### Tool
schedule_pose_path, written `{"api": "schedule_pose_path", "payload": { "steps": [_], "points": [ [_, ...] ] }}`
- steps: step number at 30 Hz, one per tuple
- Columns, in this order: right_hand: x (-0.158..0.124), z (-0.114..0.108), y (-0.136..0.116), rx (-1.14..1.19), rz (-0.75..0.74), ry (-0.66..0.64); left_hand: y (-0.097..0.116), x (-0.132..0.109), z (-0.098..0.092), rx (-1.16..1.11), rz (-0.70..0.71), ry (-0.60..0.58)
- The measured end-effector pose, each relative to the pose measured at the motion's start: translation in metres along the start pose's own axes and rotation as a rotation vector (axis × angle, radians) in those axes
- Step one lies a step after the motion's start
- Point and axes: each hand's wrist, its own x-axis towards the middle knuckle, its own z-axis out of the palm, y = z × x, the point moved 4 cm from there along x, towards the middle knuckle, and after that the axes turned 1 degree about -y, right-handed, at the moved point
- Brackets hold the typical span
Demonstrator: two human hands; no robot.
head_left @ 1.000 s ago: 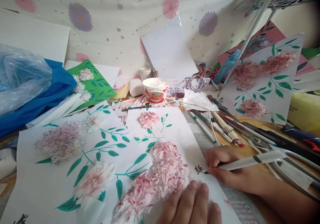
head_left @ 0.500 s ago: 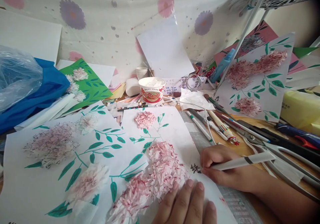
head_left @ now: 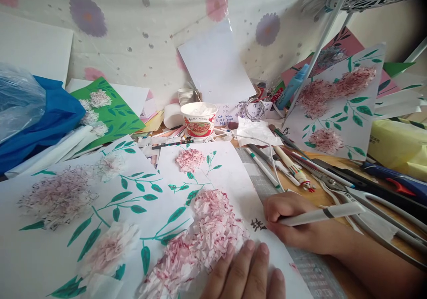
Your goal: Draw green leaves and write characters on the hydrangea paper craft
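Observation:
My right hand is closed around a white pen, its tip on the white sheet beside black written characters. My left hand lies flat with fingers stretched out on the bottom of the same sheet, touching the edge of a pink shredded-paper flower. The sheet also carries a smaller pink flower and green painted leaves.
A second flower sheet lies to the left, a third leans at the right. A red-and-white paper bowl stands behind. Pens, brushes and large scissors crowd the right side. Blue plastic bags sit far left.
The view has drifted, so everything sits slightly further left and up in frame. Both hands keep their hold and position on the sheet; the pen tip stays by the characters.

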Motion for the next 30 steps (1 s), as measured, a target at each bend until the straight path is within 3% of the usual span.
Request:
{"api": "schedule_pose_path", "payload": {
  "steps": [13,30],
  "points": [
    [-0.0004,-0.0013,0.0001,0.022,-0.005,0.013,-0.0007,-0.0005,0.0024,-0.005,-0.014,0.065],
    [0.0005,-0.0018,0.0032,0.057,-0.004,0.065,-0.0015,-0.0002,0.0005,0.003,0.003,0.047]
  ]
}}
